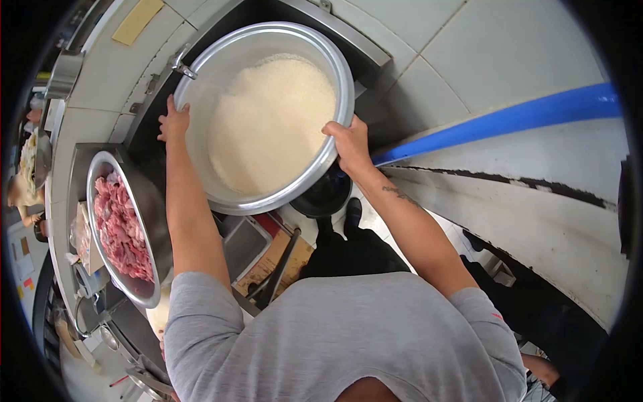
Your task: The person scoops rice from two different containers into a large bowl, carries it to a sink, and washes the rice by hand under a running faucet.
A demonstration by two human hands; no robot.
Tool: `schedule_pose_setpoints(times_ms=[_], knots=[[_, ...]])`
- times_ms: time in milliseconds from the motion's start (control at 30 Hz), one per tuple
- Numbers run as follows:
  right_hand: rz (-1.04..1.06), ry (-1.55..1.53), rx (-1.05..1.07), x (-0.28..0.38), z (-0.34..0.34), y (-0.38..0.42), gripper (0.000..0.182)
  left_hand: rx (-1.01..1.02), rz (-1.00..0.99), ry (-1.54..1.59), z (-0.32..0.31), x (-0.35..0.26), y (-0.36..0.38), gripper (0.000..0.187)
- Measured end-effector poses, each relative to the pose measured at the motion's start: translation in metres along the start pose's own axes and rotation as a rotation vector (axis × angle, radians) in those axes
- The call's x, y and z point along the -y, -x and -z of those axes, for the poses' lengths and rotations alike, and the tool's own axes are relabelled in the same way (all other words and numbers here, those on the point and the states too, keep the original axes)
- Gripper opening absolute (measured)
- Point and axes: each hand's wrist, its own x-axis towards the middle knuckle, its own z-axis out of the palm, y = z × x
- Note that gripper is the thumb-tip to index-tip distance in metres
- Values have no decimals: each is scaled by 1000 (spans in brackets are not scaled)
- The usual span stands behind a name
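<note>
A large round aluminium pot [268, 206] is tilted toward me over a dark metal sink. Pale, cream-coloured grains that look like rice [274, 124] cover its bottom, and whether water lies among them is hard to tell. On the pot's left side, my left hand [175, 122] holds the wall, its fingers partly spread on the outside. My right hand [351, 144] grips the right rim, thumb on top and the other fingers hidden beneath.
A metal tap [182, 67] reaches over the pot's upper left rim. To the left stands a steel bowl [149, 295] of raw meat [120, 228]. A blue pipe [502, 122] runs along the right wall. Part of another person [542, 368] shows at lower right.
</note>
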Motion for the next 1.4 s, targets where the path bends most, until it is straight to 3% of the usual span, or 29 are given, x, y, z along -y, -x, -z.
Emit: schedule_pose_setpoints(times_ms=[133, 667, 967, 1167, 1400], knots=[[24, -28, 51, -3, 11, 2, 22, -221, 10, -127, 3, 0, 52, 77], [-27, -14, 254, 3, 29, -8, 27, -232, -98, -193, -15, 49, 72, 81], [-106, -53, 277, 2, 21, -47, 29, -92, 17, -33, -23, 67, 49, 68], [-69, -2, 258, -1, 11, -65, 30, -103, 170, 54, -24, 56, 37, 47], [-71, -7, 204, -14, 9, -36, 28, -127, 290, 303, -25, 41, 5, 41]])
